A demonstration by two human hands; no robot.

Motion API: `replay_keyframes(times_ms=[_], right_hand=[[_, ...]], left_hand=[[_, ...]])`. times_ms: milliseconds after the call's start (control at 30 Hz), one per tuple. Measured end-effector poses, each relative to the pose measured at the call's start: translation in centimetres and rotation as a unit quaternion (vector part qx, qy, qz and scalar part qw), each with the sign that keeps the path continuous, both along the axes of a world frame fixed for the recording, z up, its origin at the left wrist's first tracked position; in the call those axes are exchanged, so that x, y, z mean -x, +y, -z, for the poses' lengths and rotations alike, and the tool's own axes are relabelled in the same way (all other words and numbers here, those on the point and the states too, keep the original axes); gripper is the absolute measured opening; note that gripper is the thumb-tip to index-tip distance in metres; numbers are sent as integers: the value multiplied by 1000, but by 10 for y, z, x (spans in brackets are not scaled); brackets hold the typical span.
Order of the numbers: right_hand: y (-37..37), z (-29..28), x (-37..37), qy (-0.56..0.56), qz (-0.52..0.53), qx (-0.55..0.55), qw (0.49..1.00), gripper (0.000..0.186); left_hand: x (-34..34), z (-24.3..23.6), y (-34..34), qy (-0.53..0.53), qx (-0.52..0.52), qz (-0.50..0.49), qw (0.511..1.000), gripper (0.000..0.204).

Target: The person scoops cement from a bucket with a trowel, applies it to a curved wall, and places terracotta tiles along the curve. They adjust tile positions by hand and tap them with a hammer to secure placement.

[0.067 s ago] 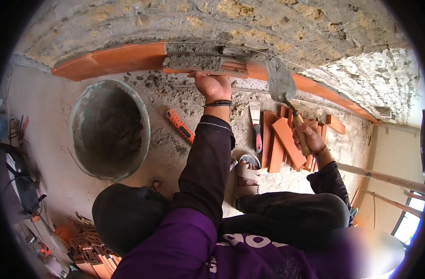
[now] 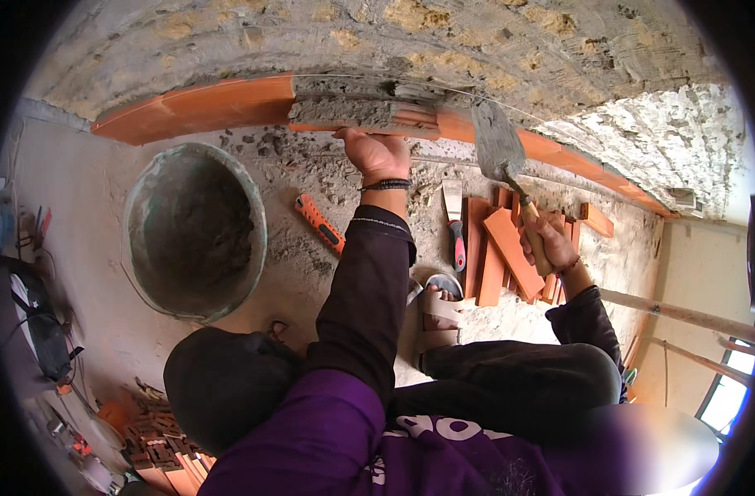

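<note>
Mortar (image 2: 343,111) lay thick and grey across the left part of an orange tile (image 2: 415,132), and that tile was right at the far edge of the floor (image 2: 299,285), in front of the row of orange tiles (image 2: 220,103) along the foot of the rough wall (image 2: 336,37)! The left hand (image 2: 379,155) was up against its near edge, palm showing, fingers out of sight beneath; how tightly they closed, you couldn't tell. Over to the right hand (image 2: 549,240), and no doubt there: fingers wrapped firmly round the wooden handle of a trowel (image 2: 499,140), its smeared blade angled up and away, just right of the coated tile. A thin string (image 2: 514,107) ran along above the row.

Down on the floor, toward its left side, stood a big round bucket (image 2: 264,240), more wet mix dark inside. Between bucket and left forearm lay an orange-handled tool (image 2: 320,225); right of that arm, a scraper (image 2: 457,240) with a red-and-dark handle, just beside a loose pile of tiles (image 2: 506,256). A sandalled foot (image 2: 441,314) was planted close by, near the pile's lower left corner!
</note>
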State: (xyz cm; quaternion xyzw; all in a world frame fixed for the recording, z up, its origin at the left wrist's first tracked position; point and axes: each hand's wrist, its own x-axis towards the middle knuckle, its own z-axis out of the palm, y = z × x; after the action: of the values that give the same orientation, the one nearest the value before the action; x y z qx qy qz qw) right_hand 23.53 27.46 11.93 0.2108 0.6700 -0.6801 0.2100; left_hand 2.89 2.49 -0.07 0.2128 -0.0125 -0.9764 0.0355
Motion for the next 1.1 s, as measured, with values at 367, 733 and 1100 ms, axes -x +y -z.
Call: replay_keyframes(times_ms=[367,733,1100], right_hand=[[20,8,14,-27,-76,-94,992,37],[32,22,73,1,-234,-71,970,33],[-15,21,79,48,-273,-63,959,17]], left_hand=[[-19,19,-43,60,18,52,997,56],[-54,25,-97,52,81,136,986,59],[-100,-27,-106,50,142,249,957,61]])
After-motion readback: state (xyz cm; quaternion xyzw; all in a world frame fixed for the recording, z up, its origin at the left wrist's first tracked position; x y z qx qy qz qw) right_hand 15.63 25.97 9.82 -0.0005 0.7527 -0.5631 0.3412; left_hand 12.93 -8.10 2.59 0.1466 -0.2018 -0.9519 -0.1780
